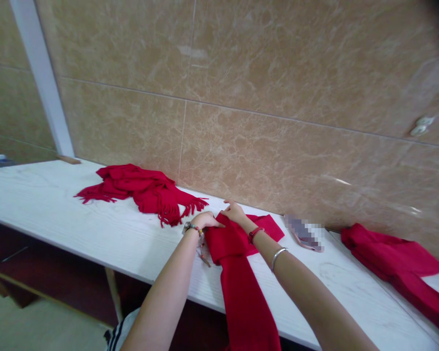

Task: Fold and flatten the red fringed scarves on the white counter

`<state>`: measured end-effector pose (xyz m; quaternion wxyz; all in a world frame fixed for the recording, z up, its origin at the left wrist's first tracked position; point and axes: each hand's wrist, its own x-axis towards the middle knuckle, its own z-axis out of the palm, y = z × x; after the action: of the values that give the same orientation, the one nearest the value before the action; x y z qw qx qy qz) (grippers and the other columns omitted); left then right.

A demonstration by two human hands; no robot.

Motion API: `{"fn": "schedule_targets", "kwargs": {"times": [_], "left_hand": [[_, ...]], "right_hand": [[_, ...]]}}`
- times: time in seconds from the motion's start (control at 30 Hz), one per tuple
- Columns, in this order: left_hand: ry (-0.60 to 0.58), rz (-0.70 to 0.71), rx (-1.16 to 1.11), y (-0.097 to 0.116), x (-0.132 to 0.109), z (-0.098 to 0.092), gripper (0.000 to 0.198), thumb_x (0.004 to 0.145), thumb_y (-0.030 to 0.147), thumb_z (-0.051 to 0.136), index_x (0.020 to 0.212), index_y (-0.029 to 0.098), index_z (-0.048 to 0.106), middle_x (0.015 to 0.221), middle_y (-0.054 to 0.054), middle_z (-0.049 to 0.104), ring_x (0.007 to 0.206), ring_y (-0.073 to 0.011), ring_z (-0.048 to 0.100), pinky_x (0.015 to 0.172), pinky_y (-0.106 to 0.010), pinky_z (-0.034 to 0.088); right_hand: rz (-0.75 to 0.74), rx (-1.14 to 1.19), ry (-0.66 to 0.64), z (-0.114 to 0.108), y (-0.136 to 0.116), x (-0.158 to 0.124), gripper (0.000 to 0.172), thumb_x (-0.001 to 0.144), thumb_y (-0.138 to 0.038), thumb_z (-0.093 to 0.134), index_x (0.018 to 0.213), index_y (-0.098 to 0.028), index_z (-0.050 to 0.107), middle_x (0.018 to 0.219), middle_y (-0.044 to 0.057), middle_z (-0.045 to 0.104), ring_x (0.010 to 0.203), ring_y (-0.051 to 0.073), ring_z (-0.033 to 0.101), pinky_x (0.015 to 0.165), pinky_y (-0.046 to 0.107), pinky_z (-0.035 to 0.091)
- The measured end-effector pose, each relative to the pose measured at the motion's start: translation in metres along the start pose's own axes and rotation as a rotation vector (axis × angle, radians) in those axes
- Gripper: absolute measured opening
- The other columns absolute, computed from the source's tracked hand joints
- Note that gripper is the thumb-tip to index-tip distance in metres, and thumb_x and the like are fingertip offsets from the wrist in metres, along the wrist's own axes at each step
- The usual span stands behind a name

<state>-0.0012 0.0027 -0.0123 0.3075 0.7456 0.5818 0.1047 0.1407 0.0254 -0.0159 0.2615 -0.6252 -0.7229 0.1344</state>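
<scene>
A red scarf (pixel 241 273) lies across the white table (pixel 95 229) and hangs over its front edge. Its far end is folded over near the wall. My left hand (pixel 206 220) rests on the left top corner of that fold, fingers curled and pressed on the cloth. My right hand (pixel 234 212) sits just beside it on the fold's top edge, fingers pinched on the fabric. Both wrists wear bracelets.
A crumpled red scarf with fringe (pixel 142 191) lies to the left by the tiled wall (pixel 278 97). Another red scarf (pixel 398 268) lies at the right end. A phone (pixel 304 233) rests near the wall, right of my hands.
</scene>
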Motion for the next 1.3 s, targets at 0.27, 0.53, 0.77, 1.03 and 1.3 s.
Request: {"fn": "schedule_targets", "kwargs": {"times": [0.27,0.53,0.77,1.03,1.3], "left_hand": [[0.172,-0.034,0.04,0.002,0.0,-0.002,0.072,0.062,0.047,0.066,0.121,0.012,0.045,0.12,-0.015,0.055,0.102,-0.0252,0.056,0.075,-0.026,0.045],[0.303,-0.01,0.131,0.015,0.001,0.03,0.05,0.085,0.038,0.038,0.134,0.031,0.032,0.145,-0.009,0.023,0.131,-0.0342,0.017,0.098,-0.051,0.025],[0.371,-0.09,0.184,0.003,0.001,0.037,0.049,0.084,0.035,0.039,0.132,0.037,0.036,0.144,-0.003,0.025,0.13,-0.0415,0.01,0.096,-0.062,0.016],[0.358,0.592,0.382,0.041,-0.01,0.035,0.032,0.083,0.019,0.042,0.108,0.018,0.062,0.114,-0.009,0.057,0.105,-0.0184,0.051,0.095,-0.029,0.037],[-0.165,0.647,0.431,0.036,-0.011,0.024,0.032,0.081,0.035,0.053,0.11,0.022,0.061,0.124,-0.006,0.052,0.115,-0.0189,0.046,0.099,-0.027,0.03]], "right_hand": [[-0.125,-0.12,0.054,-0.033,0.032,-0.027,0.043,0.082,-0.009,0.038,0.124,-0.011,0.043,0.098,0.011,0.065,0.09,0.017,0.059,0.079,0.026,0.042],[-0.228,-0.539,-0.073,-0.04,0.1,-0.088,0.046,0.09,-0.032,0.03,0.135,-0.021,0.033,0.141,0.01,0.032,0.13,0.029,0.023,0.098,0.056,0.025],[-0.2,-0.435,-0.045,-0.041,0.124,-0.101,0.05,0.091,-0.035,0.029,0.137,-0.018,0.028,0.145,0.01,0.022,0.132,0.026,0.018,0.102,0.051,0.022],[-0.594,-0.155,-0.143,-0.062,0.088,-0.113,0.049,0.077,-0.025,0.054,0.125,-0.015,0.049,0.129,0.013,0.048,0.119,0.021,0.043,0.1,0.035,0.036],[-0.66,-0.339,-0.179,-0.062,0.075,-0.123,0.035,0.08,-0.009,0.043,0.109,-0.017,0.061,0.113,0.008,0.062,0.104,0.018,0.056,0.089,0.029,0.043]]}}
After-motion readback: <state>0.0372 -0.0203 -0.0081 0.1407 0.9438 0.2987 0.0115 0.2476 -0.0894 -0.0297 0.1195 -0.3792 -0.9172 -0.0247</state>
